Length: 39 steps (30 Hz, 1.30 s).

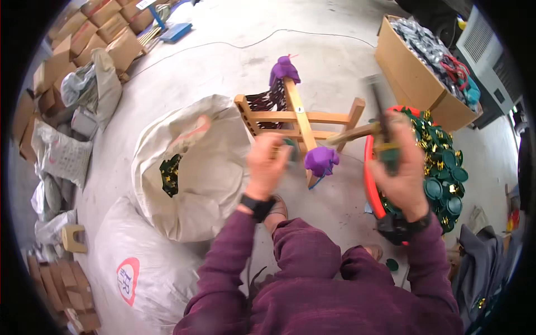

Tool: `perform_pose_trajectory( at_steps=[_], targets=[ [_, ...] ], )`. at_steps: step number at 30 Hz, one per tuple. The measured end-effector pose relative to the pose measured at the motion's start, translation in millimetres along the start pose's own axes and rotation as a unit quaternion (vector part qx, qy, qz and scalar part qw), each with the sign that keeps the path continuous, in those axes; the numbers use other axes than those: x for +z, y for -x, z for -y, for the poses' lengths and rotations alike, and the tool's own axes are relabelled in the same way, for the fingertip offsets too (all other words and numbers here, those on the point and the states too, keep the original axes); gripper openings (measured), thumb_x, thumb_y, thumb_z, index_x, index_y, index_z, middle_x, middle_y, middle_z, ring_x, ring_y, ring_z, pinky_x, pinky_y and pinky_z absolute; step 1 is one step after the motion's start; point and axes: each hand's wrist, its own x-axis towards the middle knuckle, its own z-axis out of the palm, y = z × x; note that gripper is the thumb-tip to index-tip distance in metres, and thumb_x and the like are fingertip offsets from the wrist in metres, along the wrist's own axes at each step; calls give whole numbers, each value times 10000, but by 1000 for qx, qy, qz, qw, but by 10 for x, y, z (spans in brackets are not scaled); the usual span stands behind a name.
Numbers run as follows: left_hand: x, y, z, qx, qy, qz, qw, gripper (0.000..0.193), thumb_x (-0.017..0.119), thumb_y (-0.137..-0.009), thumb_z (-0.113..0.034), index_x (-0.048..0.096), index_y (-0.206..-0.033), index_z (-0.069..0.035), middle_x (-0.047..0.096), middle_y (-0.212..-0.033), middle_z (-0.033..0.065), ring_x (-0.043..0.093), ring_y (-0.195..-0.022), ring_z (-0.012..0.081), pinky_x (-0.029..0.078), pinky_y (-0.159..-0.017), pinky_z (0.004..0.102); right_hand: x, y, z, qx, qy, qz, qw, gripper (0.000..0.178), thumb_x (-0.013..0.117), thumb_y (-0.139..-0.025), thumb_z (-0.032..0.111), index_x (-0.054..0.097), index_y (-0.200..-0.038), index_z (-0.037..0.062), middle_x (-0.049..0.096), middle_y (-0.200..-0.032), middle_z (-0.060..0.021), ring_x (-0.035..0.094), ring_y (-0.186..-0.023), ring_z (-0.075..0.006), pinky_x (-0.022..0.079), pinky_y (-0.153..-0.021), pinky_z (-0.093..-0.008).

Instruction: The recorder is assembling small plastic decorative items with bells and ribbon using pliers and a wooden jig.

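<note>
The right hand (399, 167), right of centre, is curled tight round a hammer (375, 120), its wooden handle running leftward toward the wooden frame (298, 120); the left hand (268, 164), nearer the frame, seems pinched on a small green piece (289, 146), blurred; a red basin (368, 178) of green pieces lies at right.

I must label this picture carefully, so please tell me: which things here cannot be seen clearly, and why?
All in the head view:
- Tool in the right hand: motion blur smears it, so its kind is unclear.
- Small piece at the left hand: its fingers cover it.
- Contents of the open white sack: only a dark patch with gold specks, too small to identify.
- Red basin: the right hand hides part of its rim.
- Cardboard box: contents blurred near the rim.
</note>
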Motion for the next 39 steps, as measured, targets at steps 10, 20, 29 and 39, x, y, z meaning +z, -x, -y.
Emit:
perform_pose_trajectory(
  at_steps=[10, 20, 29, 39],
  targets=[
    [-308, -246, -193, 122, -209, 80, 967, 371, 730, -740, -49, 638, -1099, -21, 659, -1079, 133, 609, -1004, 313, 466, -893, 396, -1324, 753, -95, 173, 10, -218, 960, 524, 601, -754, -81, 490, -1257, 16, 523, -881, 8, 507, -754, -62, 422, -688, -200],
    [2596, 356, -1044, 112, 32, 456, 882, 306, 700, -735, -123, 627, -1021, -43, 623, -909, 157, 624, -854, 338, 511, -729, 433, -1530, 1355, -267, 216, 24, -268, 939, 535, 630, -731, -90, 511, -1245, 3, 512, -1158, -65, 532, -836, -86, 464, -714, -232],
    [3219, 763, -1032, 278, -55, 377, 882, 242, 720, -712, -195, 572, -892, -134, 563, -830, 87, 586, -781, 269, 464, -638, 397, -1443, 1451, -406, 248, -11, -284, 926, 560, 638, -739, -78, 470, -1262, 24, 534, -972, -26, 533, -785, -82, 458, -696, -225],
    [3169, 765, -1077, 310, -75, 395, 862, 162, 544, -806, -132, 619, -946, -164, 574, -858, 35, 542, -850, 238, 392, -704, 387, -1283, 1461, -579, 232, 113, -230, 938, 542, 653, -719, -63, 484, -1225, 29, 509, -964, -12, 531, -776, -79, 457, -685, -228]
  ],
)
